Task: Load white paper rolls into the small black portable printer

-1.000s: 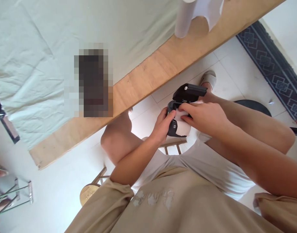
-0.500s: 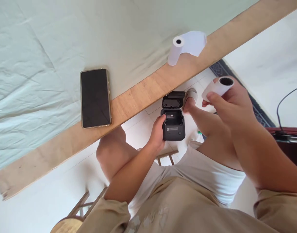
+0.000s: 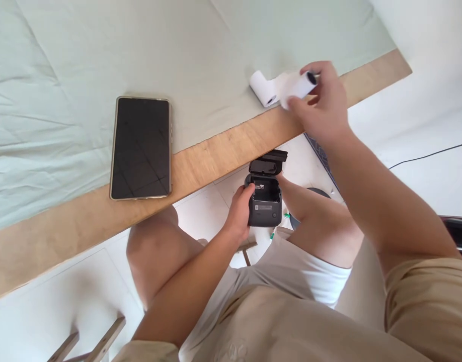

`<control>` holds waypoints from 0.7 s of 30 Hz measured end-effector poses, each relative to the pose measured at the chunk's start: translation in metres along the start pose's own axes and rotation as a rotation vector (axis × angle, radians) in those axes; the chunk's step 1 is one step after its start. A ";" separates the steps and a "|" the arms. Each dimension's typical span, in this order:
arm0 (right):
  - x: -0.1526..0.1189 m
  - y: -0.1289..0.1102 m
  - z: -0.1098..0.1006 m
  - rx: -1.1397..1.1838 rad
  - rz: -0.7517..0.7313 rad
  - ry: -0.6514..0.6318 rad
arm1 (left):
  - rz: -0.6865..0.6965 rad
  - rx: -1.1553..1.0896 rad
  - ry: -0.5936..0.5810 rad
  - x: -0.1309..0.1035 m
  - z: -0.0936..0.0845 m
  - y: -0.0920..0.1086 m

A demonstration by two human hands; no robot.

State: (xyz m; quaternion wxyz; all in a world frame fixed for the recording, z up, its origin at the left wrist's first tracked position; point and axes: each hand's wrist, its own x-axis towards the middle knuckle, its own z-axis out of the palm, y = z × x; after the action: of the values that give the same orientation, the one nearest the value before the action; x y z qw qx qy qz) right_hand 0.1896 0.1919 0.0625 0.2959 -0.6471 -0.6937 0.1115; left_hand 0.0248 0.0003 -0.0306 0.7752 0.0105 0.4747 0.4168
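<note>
My left hand (image 3: 239, 210) is closed round the left side of a small black portable printer (image 3: 265, 214), held over my lap below the table edge. The printer's lid (image 3: 269, 163) is up and its paper bay looks bare inside. Over the table's edge, my right hand (image 3: 326, 103) grips a white paper roll (image 3: 299, 86) with a dark hollow core, thumb below and fingers above. Just left of it a second white paper roll (image 3: 262, 88) lies on its side on the cloth, its loose paper end partly hidden behind the held roll.
A smartphone (image 3: 141, 148) with a dark screen lies at the table's left, partly on the bare wooden edge (image 3: 212, 151). Pale green cloth (image 3: 201, 60) covers the table. A wooden stool (image 3: 102, 339) stands at lower left; a black cable (image 3: 431, 152) runs at right.
My right hand has carried its paper roll up and left, over the table. The other roll has gone from standing to lying on its side. My left hand still holds the open printer.
</note>
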 end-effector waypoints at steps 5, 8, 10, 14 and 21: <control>0.018 0.016 -0.012 -0.115 0.060 -0.012 | -0.028 -0.008 -0.023 -0.003 -0.001 -0.001; 0.022 0.015 -0.018 -0.252 0.108 -0.065 | -0.036 -0.024 -0.028 -0.004 -0.004 -0.002; 0.018 0.006 -0.022 -0.329 0.058 0.026 | -0.029 -0.033 -0.029 -0.004 -0.005 -0.003; 0.006 -0.036 -0.013 -0.347 -0.310 0.073 | -0.028 -0.018 -0.031 -0.002 -0.007 -0.005; 0.015 -0.105 0.024 -0.649 -0.088 -0.470 | -0.009 0.000 -0.012 0.002 -0.006 -0.005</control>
State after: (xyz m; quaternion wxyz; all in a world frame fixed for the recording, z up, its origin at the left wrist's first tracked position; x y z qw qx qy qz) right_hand 0.0891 0.1975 0.1037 -0.0862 -0.6334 -0.7688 0.0188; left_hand 0.0243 -0.0037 -0.0373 0.7797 0.0108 0.4702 0.4133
